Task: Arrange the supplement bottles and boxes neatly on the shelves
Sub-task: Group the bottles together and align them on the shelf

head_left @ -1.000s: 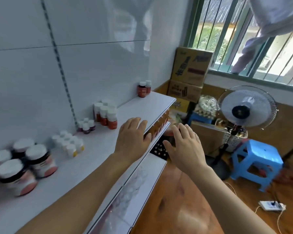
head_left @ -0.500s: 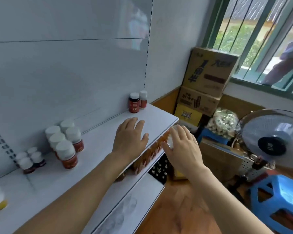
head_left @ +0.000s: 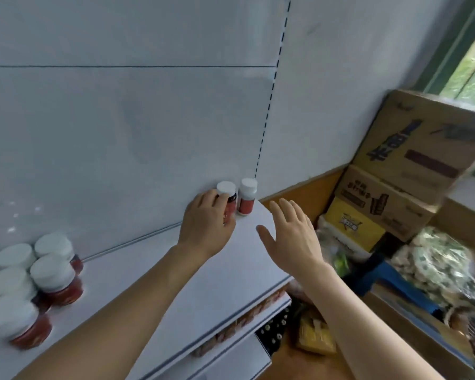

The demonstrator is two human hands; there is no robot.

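Observation:
Two small white-capped bottles stand at the back right corner of the white shelf (head_left: 209, 281). My left hand (head_left: 207, 227) is wrapped around the dark bottle (head_left: 228, 192), fingers on its side. Right beside it stands the red-labelled bottle (head_left: 246, 197), untouched. My right hand (head_left: 291, 237) hovers over the shelf's right end, fingers spread, holding nothing. A cluster of several larger white-capped, red-labelled bottles (head_left: 50, 275) stands at the shelf's left.
A lower shelf (head_left: 239, 325) with orange items shows under the front edge. Stacked cardboard boxes (head_left: 412, 165) stand against the wall at right, a yellow box (head_left: 354, 223) below them. A bag of pale goods (head_left: 436, 264) lies at right.
My left hand has moved from the shelf's front edge back to the corner and closed around the dark bottle. My right hand lifted from the edge and opened. The view shifted right.

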